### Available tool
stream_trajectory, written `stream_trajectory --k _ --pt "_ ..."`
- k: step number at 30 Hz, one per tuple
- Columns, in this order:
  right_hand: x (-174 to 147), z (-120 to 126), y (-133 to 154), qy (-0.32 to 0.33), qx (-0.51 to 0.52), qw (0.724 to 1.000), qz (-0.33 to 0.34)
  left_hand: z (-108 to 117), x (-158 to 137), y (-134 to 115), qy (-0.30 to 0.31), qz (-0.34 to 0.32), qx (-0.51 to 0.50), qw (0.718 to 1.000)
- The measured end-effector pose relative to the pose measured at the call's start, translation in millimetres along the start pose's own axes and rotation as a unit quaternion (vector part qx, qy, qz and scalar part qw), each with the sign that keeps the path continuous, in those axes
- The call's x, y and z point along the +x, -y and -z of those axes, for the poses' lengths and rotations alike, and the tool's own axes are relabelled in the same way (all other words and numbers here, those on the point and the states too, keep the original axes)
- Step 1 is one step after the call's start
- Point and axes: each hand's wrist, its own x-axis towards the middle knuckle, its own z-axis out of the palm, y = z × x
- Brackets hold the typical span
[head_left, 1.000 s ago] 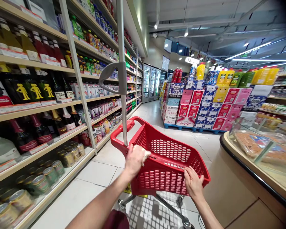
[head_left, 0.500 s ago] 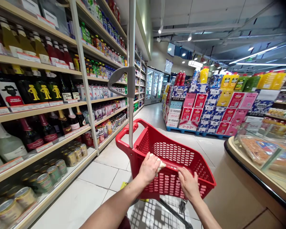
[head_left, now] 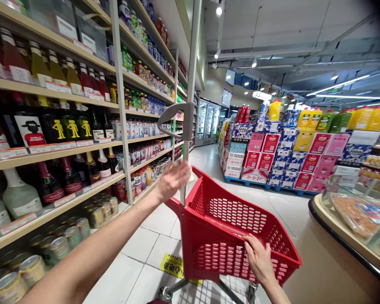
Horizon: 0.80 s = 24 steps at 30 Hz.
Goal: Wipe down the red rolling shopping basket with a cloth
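A red plastic shopping cart [head_left: 228, 257] with a perforated basket stands before me. My left hand [head_left: 175, 180] is stretched out at the cart's handle end, beside the upright metal pole [head_left: 194, 59]. A whitish cloth [head_left: 192, 176] is in that hand, partly hidden by the fingers, which are blurred by motion. My right hand [head_left: 259, 258] is on the near rim of the basket, its fingers bent over the edge and its thumb apart. Higher on the pole sits a grey looped handle [head_left: 187, 121]. The visible inside of the basket shows no goods.
Shelves of bottles and cans [head_left: 72, 145] line the left side. Stacked drink cartons [head_left: 291, 152] stand on blue pallets ahead. At the right is a rounded counter [head_left: 316, 236] with packaged food. A yellow floor sign [head_left: 171, 265] lies under the cart.
My left hand has moved with the cloth from the near rim up and left to the pole. My right hand stays on the rim. The view has shifted slightly left.
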Motion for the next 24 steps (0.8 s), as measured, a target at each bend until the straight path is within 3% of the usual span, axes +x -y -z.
stream_trajectory --k 2,4,5,9,12,15,20,24 --pt "3.8 -0.3 -1.1 -0.015 0.01 1.0 -0.011 -3.9 -37.0 -21.5 0.053 -0.117 -0.059 0.99" --pt "7.5 0.6 -2.8 -0.023 0.019 0.999 -0.022 -2.4 -52.9 -31.5 0.078 -0.15 -0.076 0.983" --pt "8.9 1.5 -3.8 -0.023 0.023 0.999 -0.027 -1.3 -51.2 -31.4 0.079 -0.138 -0.074 0.984" --pt "10.6 7.1 -7.4 -0.019 0.025 0.999 -0.043 -9.0 -23.6 -25.9 0.067 0.013 -0.029 0.997" --pt "8.5 11.0 -6.2 -0.015 0.022 0.998 -0.049 -25.3 -36.1 -49.5 0.075 -0.051 -0.052 0.995" --pt "5.7 15.2 -1.4 -0.008 0.028 0.998 -0.052 -32.6 -63.2 -78.9 0.067 -0.047 -0.081 0.993" --pt "1.4 25.4 6.5 0.003 0.042 0.997 -0.07 -22.1 -53.5 -74.3 0.037 -0.002 -0.1 0.994" --pt "-2.3 32.8 10.7 -0.002 0.05 0.994 -0.092 -22.2 -71.4 -89.6 0.075 -0.022 -0.154 0.985"
